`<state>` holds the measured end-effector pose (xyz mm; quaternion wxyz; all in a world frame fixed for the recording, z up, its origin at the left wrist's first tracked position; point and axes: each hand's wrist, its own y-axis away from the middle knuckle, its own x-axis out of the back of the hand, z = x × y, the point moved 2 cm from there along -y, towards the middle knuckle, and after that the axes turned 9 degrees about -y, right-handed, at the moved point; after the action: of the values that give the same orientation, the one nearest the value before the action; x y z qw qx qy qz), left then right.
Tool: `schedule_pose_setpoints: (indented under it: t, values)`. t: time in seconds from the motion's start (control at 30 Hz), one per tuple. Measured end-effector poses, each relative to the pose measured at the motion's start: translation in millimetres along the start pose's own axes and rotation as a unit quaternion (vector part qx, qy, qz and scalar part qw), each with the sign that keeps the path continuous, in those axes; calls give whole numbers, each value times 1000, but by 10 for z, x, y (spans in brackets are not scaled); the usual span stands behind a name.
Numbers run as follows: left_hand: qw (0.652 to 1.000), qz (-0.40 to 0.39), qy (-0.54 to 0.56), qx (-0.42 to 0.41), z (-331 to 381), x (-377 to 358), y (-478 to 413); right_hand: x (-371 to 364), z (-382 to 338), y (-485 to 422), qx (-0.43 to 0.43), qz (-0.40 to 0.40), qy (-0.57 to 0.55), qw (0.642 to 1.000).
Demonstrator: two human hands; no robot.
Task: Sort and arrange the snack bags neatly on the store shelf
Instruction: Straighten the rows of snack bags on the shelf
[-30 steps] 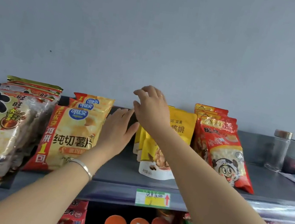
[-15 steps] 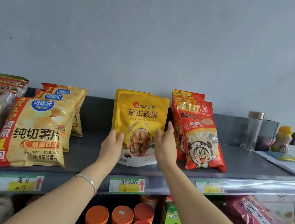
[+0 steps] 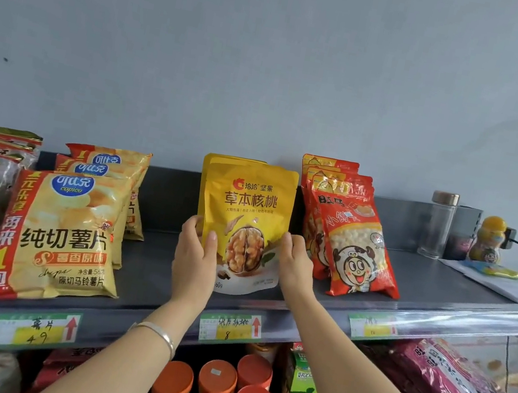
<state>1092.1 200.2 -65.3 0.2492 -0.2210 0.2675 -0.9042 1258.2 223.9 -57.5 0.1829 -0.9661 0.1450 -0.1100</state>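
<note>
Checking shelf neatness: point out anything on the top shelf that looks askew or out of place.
The red plastic snack bags lean crookedly, bottoms out to the right, beside the upright yellow walnut pouch held by the left hand and right hand. At the right end, a clear bottle with metal cap is no snack bag.

Both arms stretched forward, left hand [image 3: 195, 256] and right hand [image 3: 297, 263] upright, thumbs pinching inward

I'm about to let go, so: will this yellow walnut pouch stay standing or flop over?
The yellow walnut pouch probably stands: it looks upright with a flat white base on the shelf. Its unwrinkled face suggests fairly stiff film. Tall and narrow, it may tip if nudged.
</note>
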Motion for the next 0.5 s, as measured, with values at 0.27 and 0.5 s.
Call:
schedule_pose_setpoints:
  t: [0.27, 0.5]
  values:
    - [984, 121, -66, -112, 82, 72, 113, 90, 6, 64, -18, 64, -21, 998]
    - [975, 84, -100, -180, 43, 82, 168, 95, 21, 132, -7, 47, 8, 999]
